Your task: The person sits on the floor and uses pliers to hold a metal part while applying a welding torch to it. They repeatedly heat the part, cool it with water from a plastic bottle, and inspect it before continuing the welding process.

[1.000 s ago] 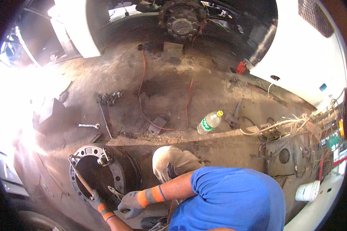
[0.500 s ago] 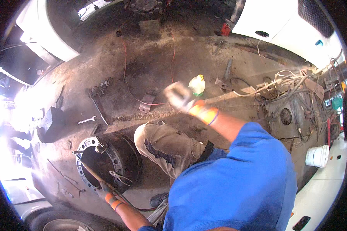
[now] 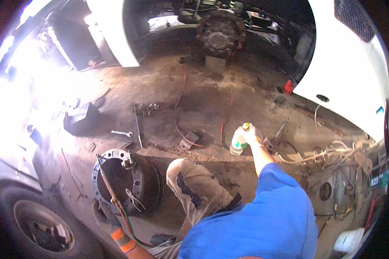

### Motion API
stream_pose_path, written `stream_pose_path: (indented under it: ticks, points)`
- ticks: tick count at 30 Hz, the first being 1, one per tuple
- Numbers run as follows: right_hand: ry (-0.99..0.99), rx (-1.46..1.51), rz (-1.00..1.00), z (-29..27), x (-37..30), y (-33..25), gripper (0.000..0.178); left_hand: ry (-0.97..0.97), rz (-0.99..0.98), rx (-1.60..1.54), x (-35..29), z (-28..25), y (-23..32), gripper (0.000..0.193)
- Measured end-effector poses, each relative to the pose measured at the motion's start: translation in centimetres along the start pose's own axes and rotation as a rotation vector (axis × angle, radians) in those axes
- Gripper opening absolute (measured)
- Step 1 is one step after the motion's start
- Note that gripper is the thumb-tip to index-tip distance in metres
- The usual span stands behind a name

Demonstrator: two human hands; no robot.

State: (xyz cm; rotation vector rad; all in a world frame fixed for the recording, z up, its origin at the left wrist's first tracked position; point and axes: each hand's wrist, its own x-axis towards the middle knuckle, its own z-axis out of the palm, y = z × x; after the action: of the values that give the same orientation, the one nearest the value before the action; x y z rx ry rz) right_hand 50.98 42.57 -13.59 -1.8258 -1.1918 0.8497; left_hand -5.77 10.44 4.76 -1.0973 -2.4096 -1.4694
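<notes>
My right hand, in a glove with an orange cuff, is closed around the upper part of a clear plastic bottle with a green label and yellow cap. The bottle leans a little; I cannot tell whether it touches the floor. A gas torch rests across the pale, holed rim of a large brake drum, its red and green hoses trailing toward me. Beside the torch's hose end, my gloved left hand has its fingers stretched out, with nothing seen in them. Pliers lie on the drum's rim.
A wrench and a long bar lie beyond the drum. A truck wheel stands at lower left. Thin red hose crosses the floor. Tangled cables lie over a machine at right, near a white bucket.
My right hand has reached the bottle and taken hold of it. My left hand has come off the torch, which stays on the drum. The whole view has shifted.
</notes>
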Motion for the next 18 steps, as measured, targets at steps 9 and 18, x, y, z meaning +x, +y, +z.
stream_pose_path:
  ticks: [9,18]
  points:
    - [-0.051,-0.626,-0.405,-1.2,-6.2,-13.3,0.04,-0.143,0.212,0.046,-4.3,3.6,5.8,0.029]
    - [-0.577,0.081,-1.284,-0.6,-20.6,-37.4,0.034,-0.161,0.644,-0.08,-3.2,7.1,15.9,0.09]
